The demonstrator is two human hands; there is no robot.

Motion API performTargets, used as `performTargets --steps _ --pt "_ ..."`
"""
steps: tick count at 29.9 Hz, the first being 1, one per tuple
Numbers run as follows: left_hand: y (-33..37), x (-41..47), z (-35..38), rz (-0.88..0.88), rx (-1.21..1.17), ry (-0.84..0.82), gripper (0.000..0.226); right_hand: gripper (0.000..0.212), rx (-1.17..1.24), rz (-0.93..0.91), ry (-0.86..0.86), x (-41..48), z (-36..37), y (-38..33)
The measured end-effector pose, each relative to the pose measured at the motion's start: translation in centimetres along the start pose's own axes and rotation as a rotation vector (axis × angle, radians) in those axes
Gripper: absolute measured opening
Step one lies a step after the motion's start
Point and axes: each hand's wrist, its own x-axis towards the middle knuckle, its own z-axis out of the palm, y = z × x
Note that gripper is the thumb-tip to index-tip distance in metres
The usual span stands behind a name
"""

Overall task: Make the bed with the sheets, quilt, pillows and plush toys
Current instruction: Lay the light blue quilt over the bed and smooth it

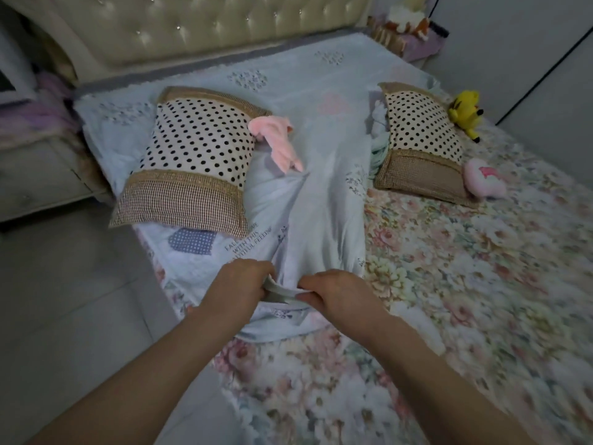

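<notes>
I am at the quilt step. Both hands are closed on the near edge of the quilt – my left hand and right hand sit close together, almost touching, each pinching a fold of the pale blue cloth bunched between them. From my grip the quilt runs up the bed in a narrow, creased band towards the headboard, lying over the floral sheet, which shows bare across most of the right side and in front of me.

Nothing on the bed is in its place yet, as I judge it. The left pillow lies on the quilt near the bed's edge, and the pink toy rests just beside its corner, also on the quilt. The right pillow sits at the quilt's other edge, with the yellow toy just beyond it and the heart toy touching its lower corner.

The next move, I think, calls for my hands to part along the edge and spread the cloth wide – but the left pillow and the pink toy weigh it down, so pulling would likely drag them along. Lifting them off first seems the safer order
</notes>
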Motion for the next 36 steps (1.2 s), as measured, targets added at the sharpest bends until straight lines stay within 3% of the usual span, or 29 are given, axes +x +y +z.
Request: performTargets --steps 6,13,18,22,26,28,33,36 --pt "1.8 -7.5 0.9 -0.003 0.013 -0.072 0.016 0.03 -0.036 0.046 -0.019 -6.2 0.1 -4.7" --pt "8.3 -16.8 2.3 -0.063 -0.063 0.009 0.007 0.049 -0.051 0.023 -0.052 -15.3 -1.4 -7.9" --pt "14.2 -21.3 3.6 -0.021 -0.05 -0.035 0.011 0.046 -0.089 0.009 -0.07 -22.8 -2.2 -8.4" --pt "19.2 -25.2 4.8 0.03 -0.01 -0.095 0.016 0.032 -0.046 0.113 -0.125 -29.6 -4.2 -9.6" --pt "21.3 -26.9 5.3 0.131 0.057 -0.139 0.014 0.059 -0.025 0.218 -0.182 -33.6 -4.2 -10.8" --pt "22.2 -27.4 4.9 0.207 0.067 -0.071 0.011 0.06 -0.014 0.269 -0.144 -35.0 -4.4 -11.2" --pt "23.7 -30.4 6.4 0.252 0.122 -0.036 0.059 0.063 -0.038 0.287 -0.079 -38.0 -6.1 -11.9" --pt "25.3 -31.3 6.2 0.315 0.171 0.067 0.065 0.042 -0.019 0.269 -0.046 -38.6 -7.9 -12.7"
